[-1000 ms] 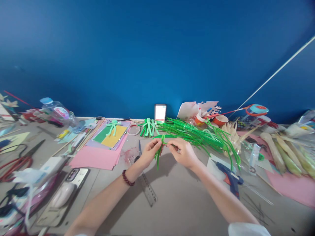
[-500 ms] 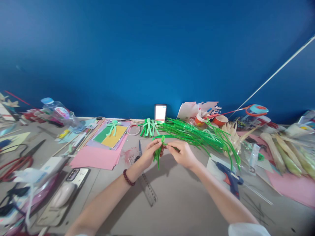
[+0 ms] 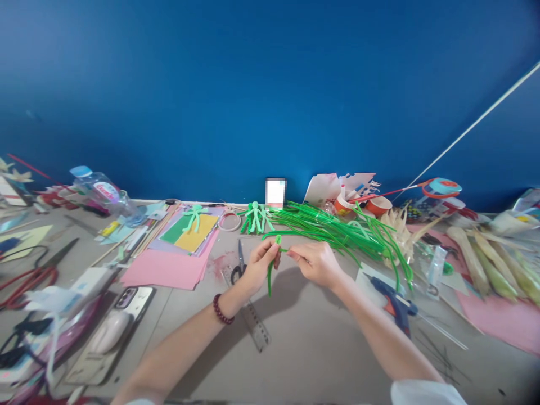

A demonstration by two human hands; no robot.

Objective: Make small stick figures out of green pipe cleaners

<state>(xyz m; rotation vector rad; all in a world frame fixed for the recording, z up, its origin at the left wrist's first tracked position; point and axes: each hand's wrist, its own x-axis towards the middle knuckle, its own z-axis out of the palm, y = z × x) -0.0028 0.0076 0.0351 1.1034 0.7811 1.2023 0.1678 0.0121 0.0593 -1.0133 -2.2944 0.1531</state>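
Observation:
My left hand (image 3: pixel 261 263), with a dark red bead bracelet at the wrist, pinches a green pipe cleaner (image 3: pixel 270 278). A small loop of it stands above the thumb, and one end hangs below the fingers. My right hand (image 3: pixel 316 262) grips another stretch of it, pulled out sideways between the two hands. Behind them lies a pile of loose green pipe cleaners (image 3: pixel 333 225). Small pipe cleaner figures (image 3: pixel 256 218) lean by the wall, and a pale green figure (image 3: pixel 194 218) lies on coloured sheets to the left.
Beneath my left forearm lie a clear ruler (image 3: pixel 256 326) and scissors (image 3: pixel 241 256). A glue gun (image 3: pixel 394 304) rests right of my right hand. Pink paper (image 3: pixel 164 270), a phone (image 3: pixel 112 337) and a plastic bottle (image 3: pixel 103 188) are on the left. Corn husks (image 3: pixel 489 264) lie far right.
My right hand has moved slightly right, away from my left, and turned over more. The green strand between the hands is longer, and fewer strands hang below my left hand.

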